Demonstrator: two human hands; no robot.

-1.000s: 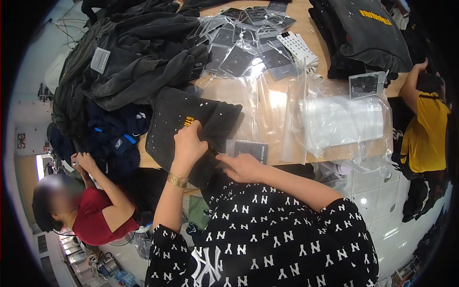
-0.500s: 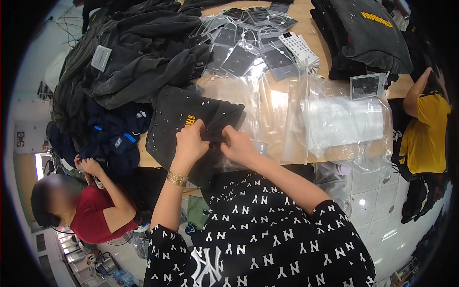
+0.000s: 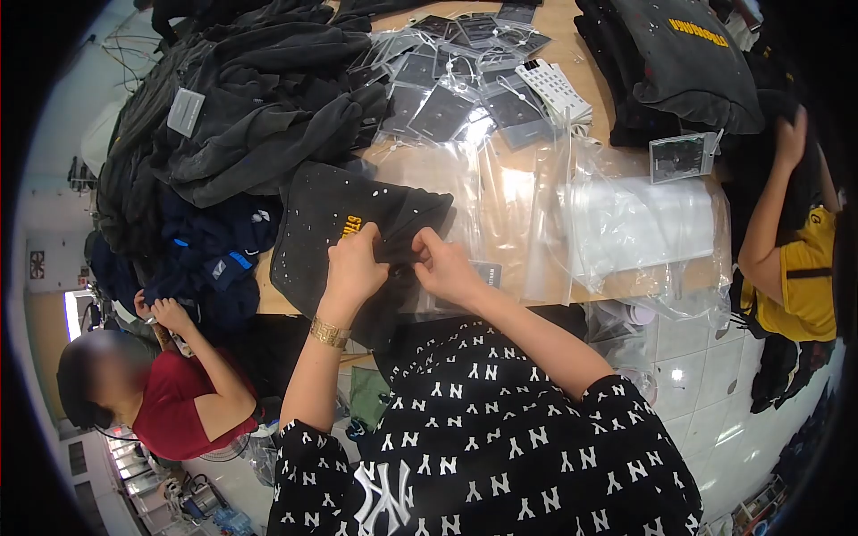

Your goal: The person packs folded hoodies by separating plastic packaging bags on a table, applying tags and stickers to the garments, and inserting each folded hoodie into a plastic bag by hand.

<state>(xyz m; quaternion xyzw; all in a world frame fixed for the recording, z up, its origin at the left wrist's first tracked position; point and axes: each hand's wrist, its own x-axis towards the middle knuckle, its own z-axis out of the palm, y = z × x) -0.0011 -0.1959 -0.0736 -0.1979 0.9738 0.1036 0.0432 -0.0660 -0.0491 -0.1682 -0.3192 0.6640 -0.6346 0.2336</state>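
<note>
Folded garment [image 3: 398,207], black, white-flecked, yellow-lettered, slightly creased; at near edge of wooden table [image 3: 570,31]. Left hand [image 3: 353,266] on fabric, right hand [image 3: 447,270] beside it; fingers curled, any pinch indiscernible.

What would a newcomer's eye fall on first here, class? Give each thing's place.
Most likely the black shirt, patterned with white letters, filling the lower middle. Just above it, the left hand and right hand are at a white-flecked dark garment with yellow lettering. Beyond them, at the top centre, lies a shiny heap of tags in clear plastic.
</note>
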